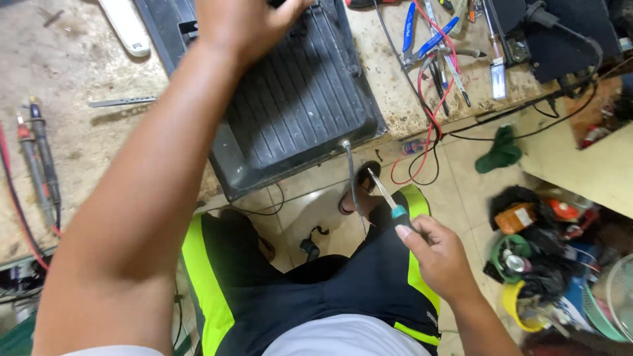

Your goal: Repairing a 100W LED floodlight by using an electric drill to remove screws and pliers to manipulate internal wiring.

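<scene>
One big dark gray ribbed case (290,99) is lying on the desk (72,132), with its near corner sticking out past the desk edge. The left hand (247,23) is resting on the far end of the case, with its palm down on the ribs. Its fingers are curling over the top edge, so I cannot tell how far they are spreading. One thin gray cable (351,181) is hanging down from the near corner of the case, between the two hands.

The right hand (438,254) is staying low, below the case and to its right, over the person's lap. It is closing around one screwdriver (389,198) with a blue-green handle. The thumb and fingers are pinching the handle, and the metal tip is pointing up toward the corner where the cable is coming out. The tip is near the cable but not touching it.

To the left of the left arm, two probes (36,155) are lying side by side on the desk. Past the right hand, one pair of blue pliers (422,33) is sitting among red and black wires (432,112).
</scene>
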